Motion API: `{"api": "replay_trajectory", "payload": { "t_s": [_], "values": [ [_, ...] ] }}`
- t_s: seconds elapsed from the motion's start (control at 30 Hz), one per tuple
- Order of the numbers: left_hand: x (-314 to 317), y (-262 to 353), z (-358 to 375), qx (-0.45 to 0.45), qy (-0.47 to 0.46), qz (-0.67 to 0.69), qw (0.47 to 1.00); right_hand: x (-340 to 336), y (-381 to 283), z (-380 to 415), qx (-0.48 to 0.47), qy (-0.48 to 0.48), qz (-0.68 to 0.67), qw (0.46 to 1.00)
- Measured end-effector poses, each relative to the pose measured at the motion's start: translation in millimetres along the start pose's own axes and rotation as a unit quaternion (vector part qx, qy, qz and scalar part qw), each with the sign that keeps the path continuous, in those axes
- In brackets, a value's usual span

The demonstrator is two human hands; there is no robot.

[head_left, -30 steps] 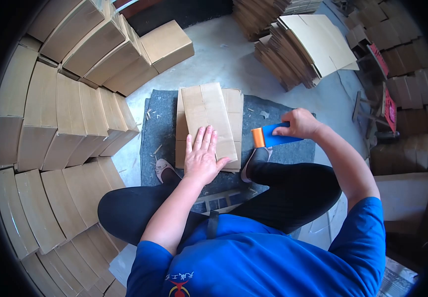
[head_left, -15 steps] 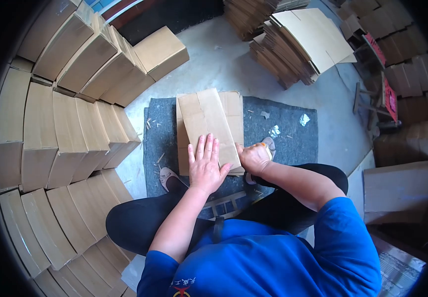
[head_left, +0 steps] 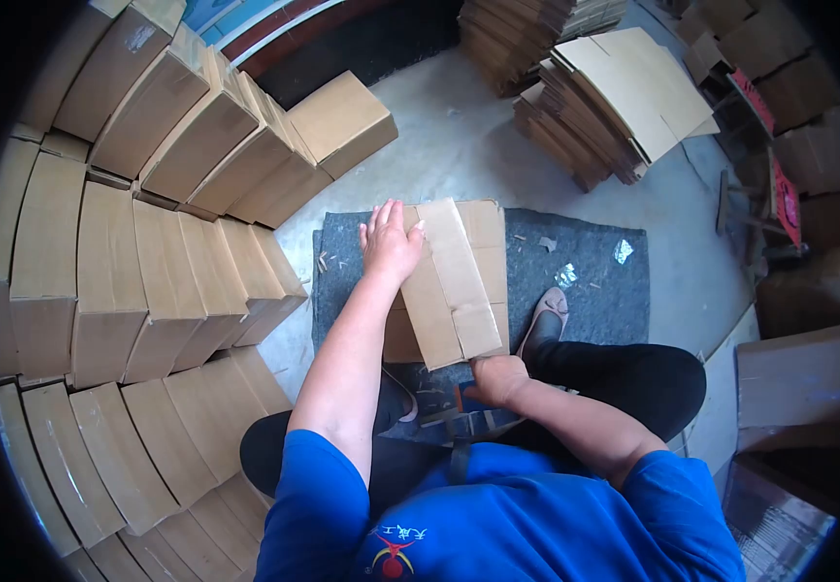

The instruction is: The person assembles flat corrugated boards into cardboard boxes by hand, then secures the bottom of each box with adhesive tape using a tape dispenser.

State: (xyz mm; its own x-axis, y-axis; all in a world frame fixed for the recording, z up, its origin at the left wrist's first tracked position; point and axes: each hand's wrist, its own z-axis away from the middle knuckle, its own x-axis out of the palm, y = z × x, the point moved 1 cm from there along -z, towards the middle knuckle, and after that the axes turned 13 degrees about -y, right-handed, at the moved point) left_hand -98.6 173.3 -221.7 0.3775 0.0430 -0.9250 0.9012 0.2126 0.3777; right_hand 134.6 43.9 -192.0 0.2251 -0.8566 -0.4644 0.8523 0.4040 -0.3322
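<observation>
A flat-faced brown cardboard box (head_left: 447, 291) lies tilted on top of another piece of cardboard (head_left: 490, 242), between my feet. My left hand (head_left: 393, 242) rests at the box's far left corner, fingers stretched out and the thumb over its edge. At the near end of the box, my right hand (head_left: 499, 378) is closed, its knuckles by the near edge. Whatever it grips is mostly hidden; a small orange and blue patch shows just left of the fingers.
The cardboard lies on a dark grey mat (head_left: 599, 281) with scraps of foil. Stacked cartons (head_left: 109, 262) wall the left side, with a single carton (head_left: 340, 116) at their far end. Flattened cardboard (head_left: 633, 92) is piled beyond the mat. A stool (head_left: 764, 199) stands right.
My left hand has slid from the near middle of the box to its far left corner. The right hand has moved from the right side to the near end. The box has turned slightly.
</observation>
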Motion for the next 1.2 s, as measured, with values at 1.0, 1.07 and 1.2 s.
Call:
{"api": "replay_trajectory", "payload": {
  "t_s": [1.0, 1.07, 1.2],
  "values": [
    [-46, 78, 161, -0.137, -0.141, 0.731, 0.654, -163, 66, 152, -0.18, 0.288, -0.252, 0.906],
    [-54, 90, 165, -0.092, -0.211, 0.818, 0.528, -150, 55, 146, -0.227, 0.248, -0.256, 0.906],
    [-62, 87, 172, -0.082, -0.235, 0.825, 0.507, -133, 56, 124, -0.247, 0.22, -0.272, 0.904]
  ]
}}
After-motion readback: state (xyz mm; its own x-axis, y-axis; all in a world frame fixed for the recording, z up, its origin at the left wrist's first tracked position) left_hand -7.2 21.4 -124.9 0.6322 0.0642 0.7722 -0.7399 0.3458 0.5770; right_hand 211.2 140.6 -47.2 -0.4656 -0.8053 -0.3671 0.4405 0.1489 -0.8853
